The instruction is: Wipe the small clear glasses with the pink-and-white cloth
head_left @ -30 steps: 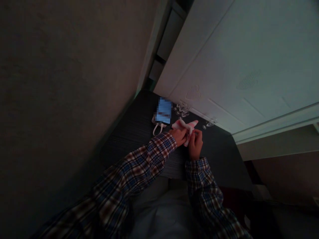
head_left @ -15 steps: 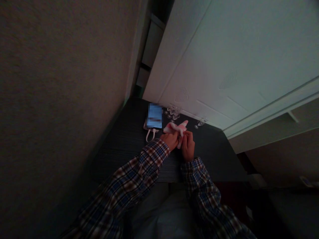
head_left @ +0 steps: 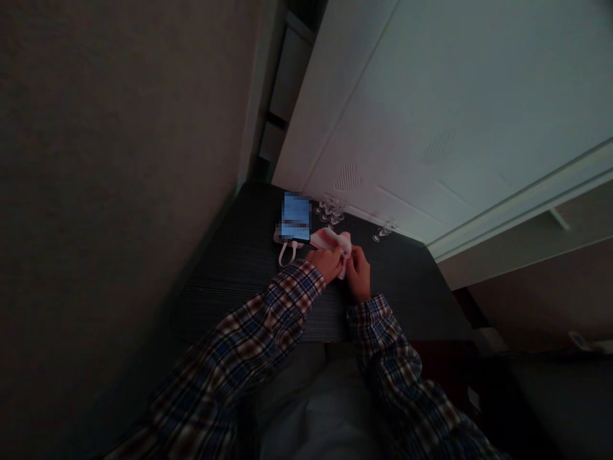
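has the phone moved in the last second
No. Against the heart on the white panel, the phone keeps its place; only the view has shifted.

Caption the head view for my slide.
Left hand and right hand hold a pink-and-white cloth on a black wood-grained table, beside a blue-lit rectangular phone and small clear pieces.
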### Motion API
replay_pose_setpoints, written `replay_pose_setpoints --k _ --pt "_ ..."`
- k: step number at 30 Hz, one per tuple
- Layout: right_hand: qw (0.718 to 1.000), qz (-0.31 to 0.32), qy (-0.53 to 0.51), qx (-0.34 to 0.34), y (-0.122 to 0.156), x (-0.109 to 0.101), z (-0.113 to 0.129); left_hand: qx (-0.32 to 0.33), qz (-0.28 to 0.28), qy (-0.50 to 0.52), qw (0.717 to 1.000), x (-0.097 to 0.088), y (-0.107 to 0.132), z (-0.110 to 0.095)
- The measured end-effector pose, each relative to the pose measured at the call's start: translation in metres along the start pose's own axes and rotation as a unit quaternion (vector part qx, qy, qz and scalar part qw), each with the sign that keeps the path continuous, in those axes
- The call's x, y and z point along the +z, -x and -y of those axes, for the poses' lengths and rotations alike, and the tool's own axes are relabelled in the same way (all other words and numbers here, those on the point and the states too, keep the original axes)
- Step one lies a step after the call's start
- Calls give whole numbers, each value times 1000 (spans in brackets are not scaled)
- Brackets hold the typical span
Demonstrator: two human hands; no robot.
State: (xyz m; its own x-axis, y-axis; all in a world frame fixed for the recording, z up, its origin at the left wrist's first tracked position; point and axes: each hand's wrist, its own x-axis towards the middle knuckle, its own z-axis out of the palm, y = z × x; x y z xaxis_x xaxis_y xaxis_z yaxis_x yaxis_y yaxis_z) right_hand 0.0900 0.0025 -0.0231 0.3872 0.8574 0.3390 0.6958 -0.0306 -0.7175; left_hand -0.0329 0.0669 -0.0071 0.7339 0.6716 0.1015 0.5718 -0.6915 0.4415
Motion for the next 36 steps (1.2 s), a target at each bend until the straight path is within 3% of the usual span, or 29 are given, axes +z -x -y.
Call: replay_pose_setpoints --k 6,36 --pt "1000 13 -2 4 -1 2 -5 -16 1 -4 1000 -4 1 -1" --pt "999 27 11 -12 0 1 -5 20 -37 -11 999 -1 0 1"
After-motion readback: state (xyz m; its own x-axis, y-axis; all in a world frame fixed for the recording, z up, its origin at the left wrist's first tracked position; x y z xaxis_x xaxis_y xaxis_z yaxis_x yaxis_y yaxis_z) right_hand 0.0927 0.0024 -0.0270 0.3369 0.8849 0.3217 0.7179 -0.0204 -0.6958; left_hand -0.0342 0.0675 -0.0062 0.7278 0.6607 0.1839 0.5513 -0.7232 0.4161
